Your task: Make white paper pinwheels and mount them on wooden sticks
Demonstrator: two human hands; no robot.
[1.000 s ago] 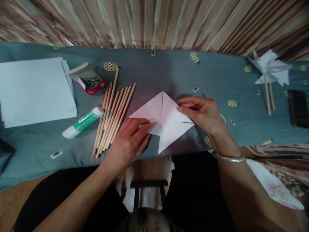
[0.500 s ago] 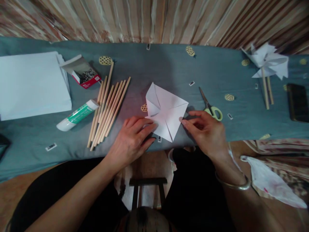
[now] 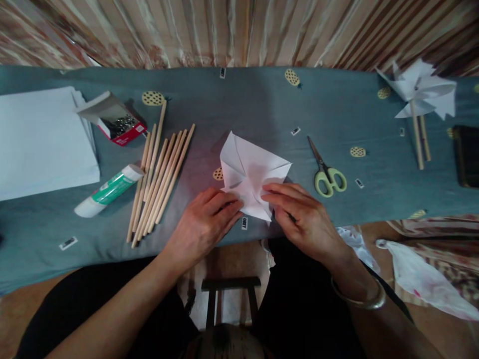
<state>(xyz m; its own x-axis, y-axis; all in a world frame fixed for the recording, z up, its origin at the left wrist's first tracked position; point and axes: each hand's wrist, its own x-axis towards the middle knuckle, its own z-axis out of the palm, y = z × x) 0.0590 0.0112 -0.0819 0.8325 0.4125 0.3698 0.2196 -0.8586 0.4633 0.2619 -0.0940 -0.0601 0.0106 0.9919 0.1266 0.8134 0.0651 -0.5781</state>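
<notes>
A white square of paper with cut, folded corners lies on the blue-grey cloth near the table's front edge. My left hand rests flat on its near left corner, fingers stretched out. My right hand lies over its near right part, fingers extended and pressing a flap toward the paper's middle. Green-handled scissors lie just right of the paper, apart from my right hand.
Several wooden sticks lie left of the paper, with a glue tube, an open red box of pins and a stack of white sheets beyond. Finished paper pinwheels and a dark phone sit far right.
The paper has turned and shifted; its flaps now bend inward. My right hand moved from the paper's right side down onto its near part, uncovering the scissors. My left hand stayed on the near left corner.
</notes>
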